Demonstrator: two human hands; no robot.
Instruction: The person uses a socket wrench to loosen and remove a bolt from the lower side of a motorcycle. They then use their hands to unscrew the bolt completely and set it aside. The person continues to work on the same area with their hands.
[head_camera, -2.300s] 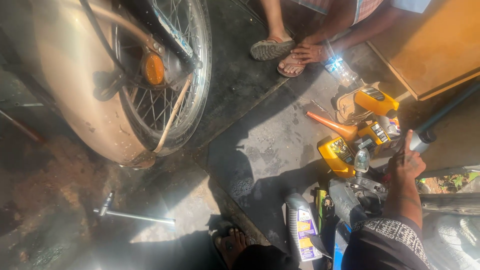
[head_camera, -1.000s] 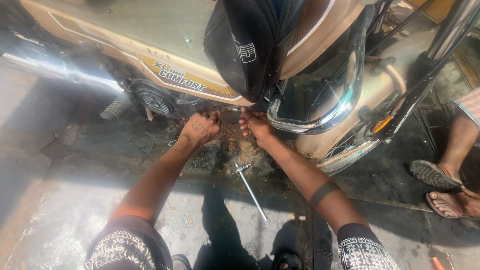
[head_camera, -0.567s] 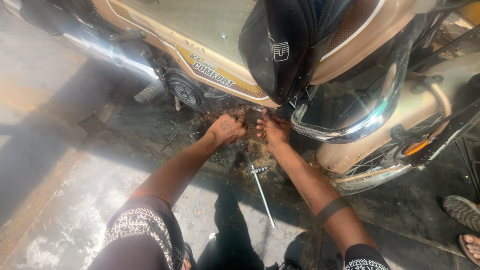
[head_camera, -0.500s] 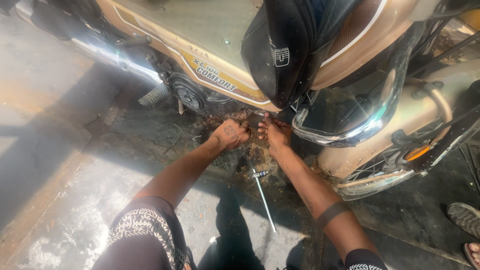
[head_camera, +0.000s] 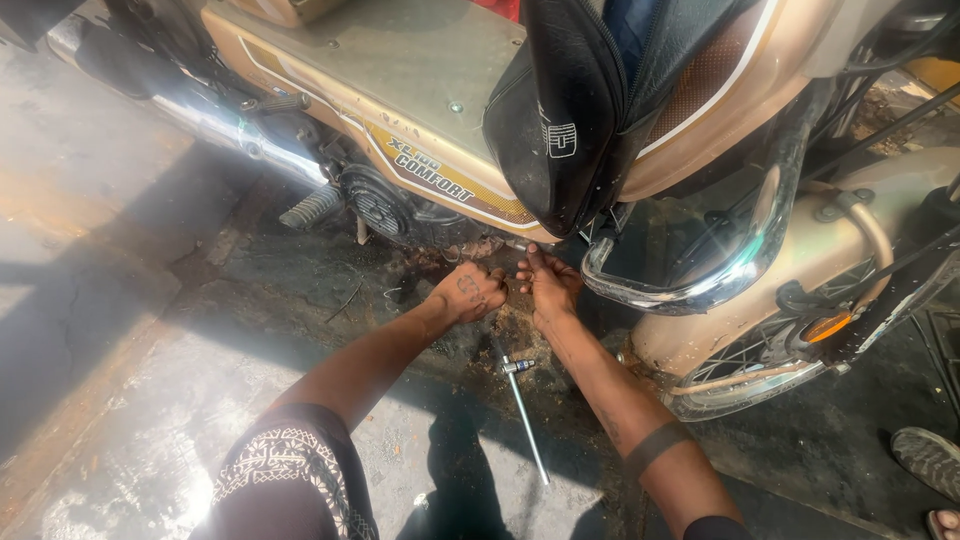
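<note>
— Both hands low under the tan motorbike (head_camera: 440, 120), at the dirty patch beneath the engine. Left hand (head_camera: 468, 293) curled into a loose fist, knuckles up, fingers folded in; closed on something small or on nothing, cannot tell from here. Right hand (head_camera: 548, 285) just beside it, fingers (head_camera: 533, 262) stretched up toward the underside of the frame, tips hidden in shadow, so impossible to say whether gripping anything.

— And the tool?

— Long metal socket wrench (head_camera: 525, 415) flat on the concrete floor (head_camera: 130, 400), socket end far, toward the hands, handle pointing near. Close below the right wrist but touching neither hand (laid within easy reach, by the look of it). Bike upright, black seat (head_camera: 570, 110) tipped up and hanging over the side panel, probably to open access to what sits beneath.

— Any containers?

— None showing near the hands. No tray, tin or box; nothing to hold loose parts. Only oily grime and rust-coloured debris (head_camera: 515, 330) on the floor right under the hands.

— Around that?

— Chrome exhaust pipe (head_camera: 230, 125) far left, ribbed footpeg (head_camera: 310, 207) left of the hands, chrome guard bar (head_camera: 700, 285) and rear wheel (head_camera: 760, 370) to the right. Someone else's sandalled foot (head_camera: 925, 460) at the right edge, well apart.
</note>
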